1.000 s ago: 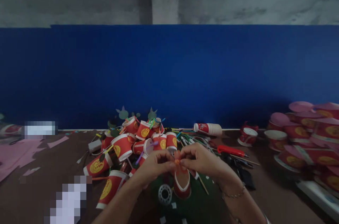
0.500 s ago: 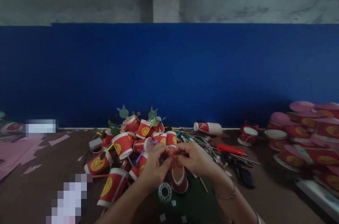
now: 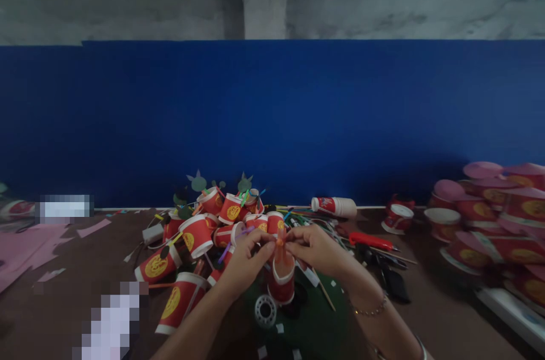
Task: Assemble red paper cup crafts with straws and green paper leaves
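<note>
A red paper cup (image 3: 281,286) with a white rim stands nearly upright in front of me. An orange straw (image 3: 280,241), bent or knotted near its top, rises above the cup's rim. My left hand (image 3: 252,260) pinches at the straw from the left, thumb and forefinger together. From the opposite side my right hand (image 3: 313,249) is closed in a pinch at the straw's other side. The exact contact of the fingertips is partly hidden. Just below my left hand, a grey ring with holes (image 3: 265,311) lies near the cup.
Several red cups (image 3: 196,235) with coloured straws are heaped behind and left. Stacked cups (image 3: 334,206) lie at the back. A red cutter (image 3: 371,241) and black scissors lie right. More cups with pink discs (image 3: 483,206) stand far right; pink paper (image 3: 29,246) is left.
The cup has swung from tilted toward me to more upright. The orange straw now stands up out of it, and my fingers have spread slightly apart around it.
</note>
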`<state>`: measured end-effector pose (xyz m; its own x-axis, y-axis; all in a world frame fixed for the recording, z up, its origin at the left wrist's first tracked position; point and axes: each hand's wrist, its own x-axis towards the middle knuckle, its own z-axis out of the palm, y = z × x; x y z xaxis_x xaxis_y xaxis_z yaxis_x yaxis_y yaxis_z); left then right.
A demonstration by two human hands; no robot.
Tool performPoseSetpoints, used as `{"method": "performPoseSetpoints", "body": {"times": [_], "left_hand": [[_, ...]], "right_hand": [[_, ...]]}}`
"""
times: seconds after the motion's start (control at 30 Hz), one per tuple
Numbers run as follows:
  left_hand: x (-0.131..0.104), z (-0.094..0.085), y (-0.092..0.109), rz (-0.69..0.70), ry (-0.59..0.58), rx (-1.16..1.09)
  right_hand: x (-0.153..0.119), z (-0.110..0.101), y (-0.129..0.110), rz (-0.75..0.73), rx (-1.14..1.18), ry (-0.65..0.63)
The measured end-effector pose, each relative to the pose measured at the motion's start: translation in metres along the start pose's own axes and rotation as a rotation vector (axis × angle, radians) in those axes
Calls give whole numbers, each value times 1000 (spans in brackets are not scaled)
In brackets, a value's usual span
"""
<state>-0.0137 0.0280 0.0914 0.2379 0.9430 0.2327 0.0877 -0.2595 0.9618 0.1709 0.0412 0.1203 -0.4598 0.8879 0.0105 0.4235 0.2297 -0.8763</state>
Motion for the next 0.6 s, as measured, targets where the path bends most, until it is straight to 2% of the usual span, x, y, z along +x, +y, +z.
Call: {"method": "performPoseSetpoints", "body": {"times": [0.17,0.37,0.53,0.6], "left_hand": [[3,-1,-8,-40,84,-81],[5,-1,-11,21,141,-47],[6,1,-16,68,280,35],[6,0,-20,57,294,42]], "right_hand": [[0,2,-4,-97,-121,70],[0,9,-6,-174,-195,133],[12,22,4,-147,-217,253],[18,24,9,-155,-219,293]]}}
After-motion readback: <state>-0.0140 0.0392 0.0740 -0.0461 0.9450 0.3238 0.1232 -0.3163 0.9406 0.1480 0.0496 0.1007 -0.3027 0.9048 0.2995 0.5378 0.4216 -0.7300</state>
